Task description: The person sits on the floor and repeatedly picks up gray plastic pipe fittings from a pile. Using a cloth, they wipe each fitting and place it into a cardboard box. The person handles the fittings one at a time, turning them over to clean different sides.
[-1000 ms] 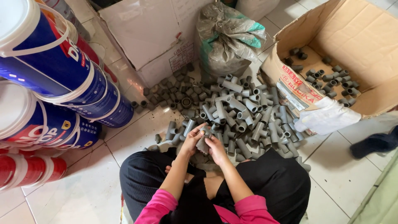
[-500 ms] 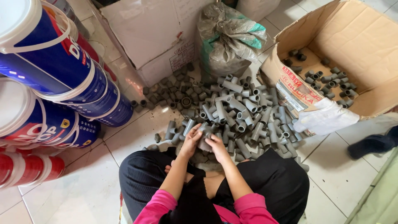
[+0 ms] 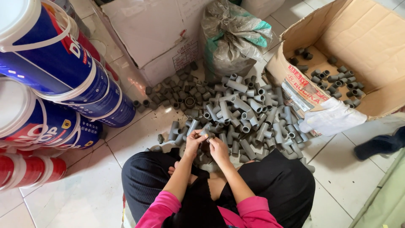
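Left hand (image 3: 195, 141) and right hand (image 3: 219, 148) are pinching one small grey plastic pipe fitting (image 3: 207, 135) between closed fingers, beside the grey fitting heap (image 3: 249, 114), one open brown cardboard box (image 3: 371, 38) and four blue-and-white plastic buckets (image 3: 50, 63).

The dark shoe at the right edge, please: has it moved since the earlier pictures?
Yes: the dark shoe now lies higher, nearer the cardboard box.

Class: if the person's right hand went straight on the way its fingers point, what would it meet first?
Probably the left hand and the small grey fitting pinched between them; the right hand points up-left, though depth is unclear.
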